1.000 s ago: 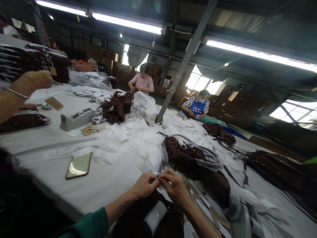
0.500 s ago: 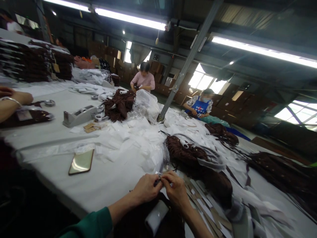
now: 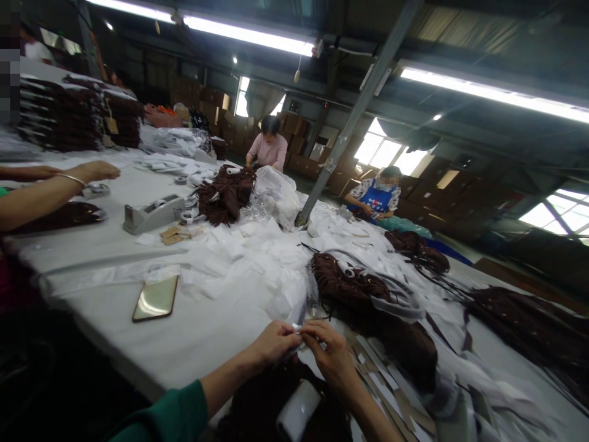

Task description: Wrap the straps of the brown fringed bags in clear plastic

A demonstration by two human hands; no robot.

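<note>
Both hands meet at the table's near edge, fingertips almost touching. My left hand (image 3: pixel 277 341), below a green sleeve, is closed in a pinch at a small white piece (image 3: pixel 297 328). My right hand (image 3: pixel 327 351) pinches at the same piece from the other side; its exact kind is too small to make out. Right below them lies a dark brown item (image 3: pixel 257 402), seemingly a bag, with a white wrapped roll (image 3: pixel 299 408) on it. Flat tan and white cards (image 3: pixel 381 380) are spread beside my right wrist.
A phone (image 3: pixel 156 298) lies on the white table (image 3: pixel 110 331). Beyond stand a grey tape dispenser (image 3: pixel 154 213) and a brown fringed heap (image 3: pixel 226 193). A brown fringed bag (image 3: pixel 350 279) is ahead right, near a metal post (image 3: pixel 343 138). A co-worker's hand (image 3: pixel 99 170) reaches in from the left.
My hands stay together, with small shifts of the fingers at the white piece. The co-worker's arm at the left has reached farther right over the table. The view has shifted slightly.
</note>
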